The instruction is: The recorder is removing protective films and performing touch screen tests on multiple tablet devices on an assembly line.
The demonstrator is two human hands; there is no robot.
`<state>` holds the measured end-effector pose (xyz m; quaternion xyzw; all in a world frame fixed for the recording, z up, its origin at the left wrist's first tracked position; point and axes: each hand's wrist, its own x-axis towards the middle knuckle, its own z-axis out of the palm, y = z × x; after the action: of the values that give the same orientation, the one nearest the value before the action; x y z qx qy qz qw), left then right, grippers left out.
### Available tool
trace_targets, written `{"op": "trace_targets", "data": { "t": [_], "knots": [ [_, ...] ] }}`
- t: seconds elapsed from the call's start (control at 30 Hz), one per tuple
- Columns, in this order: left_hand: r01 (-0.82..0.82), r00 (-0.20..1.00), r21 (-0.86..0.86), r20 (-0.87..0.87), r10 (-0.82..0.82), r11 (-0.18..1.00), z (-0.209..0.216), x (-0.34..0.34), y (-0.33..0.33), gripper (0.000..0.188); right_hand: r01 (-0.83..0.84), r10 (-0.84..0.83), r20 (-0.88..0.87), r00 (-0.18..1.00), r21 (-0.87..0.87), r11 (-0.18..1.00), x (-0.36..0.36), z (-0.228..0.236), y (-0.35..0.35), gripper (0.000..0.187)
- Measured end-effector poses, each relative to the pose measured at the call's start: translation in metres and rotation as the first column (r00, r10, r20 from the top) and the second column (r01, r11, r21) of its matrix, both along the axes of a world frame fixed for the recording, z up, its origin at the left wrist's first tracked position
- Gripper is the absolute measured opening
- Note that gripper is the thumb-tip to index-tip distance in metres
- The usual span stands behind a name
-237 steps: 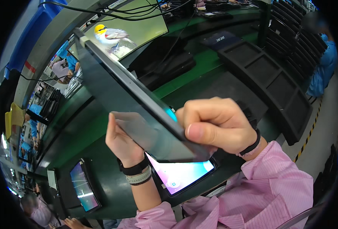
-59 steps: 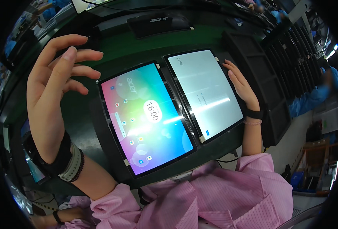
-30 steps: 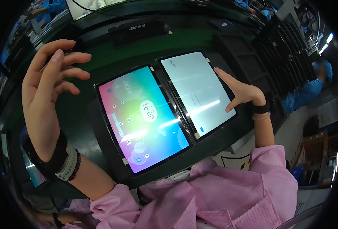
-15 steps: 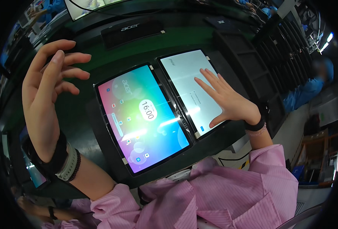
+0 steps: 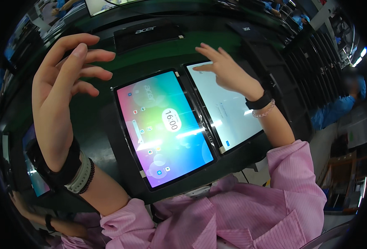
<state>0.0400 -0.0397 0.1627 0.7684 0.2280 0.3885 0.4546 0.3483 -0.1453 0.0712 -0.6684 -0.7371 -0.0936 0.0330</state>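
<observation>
Two tablets lie side by side on the dark green table in front of me. The left tablet shows a multicoloured home screen with app icons and a clock bubble. A mostly white screen fills the right tablet, with a small blue button at its near end. My right hand is over the far end of the white-screened tablet, fingers stretched out and holding nothing; I cannot tell whether the fingertips touch it. Up in the air, left of the colourful tablet, my left hand has loosely bent, parted fingers and nothing in them.
A flat black item lies beyond the tablets. Black trays and a row of upright dark slabs stand at the right, near a co-worker's blue sleeve. Another lit tablet and another person's forearm appear at lower left.
My right hand has moved away from me, from the middle of the white-screened tablet to its far end. My left hand remains raised and empty. The whole view has shifted slightly.
</observation>
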Motion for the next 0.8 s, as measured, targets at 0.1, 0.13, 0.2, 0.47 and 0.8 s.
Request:
{"op": "trace_targets", "data": {
  "t": [0.1,0.13,0.2,0.47,0.8],
  "knots": [
    [-0.014,1.0,0.0,0.001,0.014,1.0,-0.001,-0.002,0.001,0.03,-0.012,0.01,0.022,1.0,0.085,0.996,-0.002,0.012,0.007,0.064],
    [-0.008,1.0,0.003,0.007,0.008,1.0,-0.001,-0.003,0.002,0.03,-0.031,0.028,0.074,0.997,0.033,0.999,-0.003,0.012,0.008,0.065],
    [-0.002,1.0,0.005,0.013,0.002,1.0,-0.001,-0.003,0.003,0.03,-0.04,0.04,0.046,0.998,0.006,0.999,-0.004,0.008,0.011,0.064],
    [0.01,1.0,0.021,0.014,-0.01,1.0,-0.003,-0.004,0.004,0.031,-0.025,0.029,0.079,0.996,-0.055,0.998,-0.001,0.008,0.003,0.067],
    [-0.009,0.999,0.022,0.031,0.009,1.0,-0.004,-0.01,0.001,0.029,0.265,-0.169,-0.606,0.777,0.072,0.962,0.07,-0.007,-0.081,0.051]
  ]
}}
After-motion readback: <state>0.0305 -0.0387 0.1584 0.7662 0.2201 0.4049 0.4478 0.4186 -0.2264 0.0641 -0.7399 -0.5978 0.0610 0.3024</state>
